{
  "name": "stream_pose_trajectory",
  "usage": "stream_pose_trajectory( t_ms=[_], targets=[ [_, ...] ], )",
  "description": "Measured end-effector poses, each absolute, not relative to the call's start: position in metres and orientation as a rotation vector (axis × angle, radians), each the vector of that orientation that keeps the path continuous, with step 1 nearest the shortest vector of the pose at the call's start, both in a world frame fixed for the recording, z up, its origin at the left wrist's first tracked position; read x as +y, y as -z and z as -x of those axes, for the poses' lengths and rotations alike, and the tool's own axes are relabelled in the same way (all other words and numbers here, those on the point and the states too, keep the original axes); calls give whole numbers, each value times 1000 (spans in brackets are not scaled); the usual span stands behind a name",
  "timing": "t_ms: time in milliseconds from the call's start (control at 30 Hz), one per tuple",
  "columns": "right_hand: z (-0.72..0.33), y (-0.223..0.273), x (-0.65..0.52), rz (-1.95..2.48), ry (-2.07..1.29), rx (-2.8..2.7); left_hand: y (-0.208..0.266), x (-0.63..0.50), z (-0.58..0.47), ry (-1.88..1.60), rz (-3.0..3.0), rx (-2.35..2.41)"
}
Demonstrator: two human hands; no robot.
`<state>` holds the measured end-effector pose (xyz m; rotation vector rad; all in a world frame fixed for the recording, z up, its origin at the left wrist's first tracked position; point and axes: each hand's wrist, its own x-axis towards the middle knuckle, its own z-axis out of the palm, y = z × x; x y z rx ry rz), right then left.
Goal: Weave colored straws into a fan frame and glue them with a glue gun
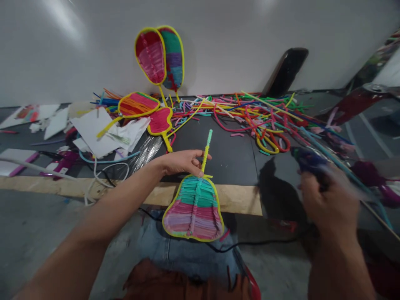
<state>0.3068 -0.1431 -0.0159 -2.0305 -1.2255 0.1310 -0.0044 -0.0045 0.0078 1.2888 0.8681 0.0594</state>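
Observation:
My left hand pinches the stem of a fan made of pipe cleaners near the table's front edge. Its stem points up and away, yellow below and mint green at the tip. The fan's face is banded in teal, pink and lilac inside a yellow outline, and it hangs over the edge above my lap. Off to the right, my right hand is wrapped round a dark blue glue gun, blurred by motion. The gun's dark nozzle points left, apart from the fan.
Finished pipe-cleaner fans lean on the wall, and others lie below them. Loose pipe cleaners are heaped along the back. A phone leans there. White paper and cables lie left; a black cord crosses below the edge.

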Motion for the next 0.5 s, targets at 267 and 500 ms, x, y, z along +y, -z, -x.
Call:
stream_pose_trajectory(
  t_ms=[267, 500],
  targets=[
    [-264, 23, -191, 1375, -1086, -979, -29, -23, 13, -110, -1439, 789],
    [-246, 33, -210, 1253, -1333, -846, -70, -62, 41, -182, -1854, 889]
  ],
)
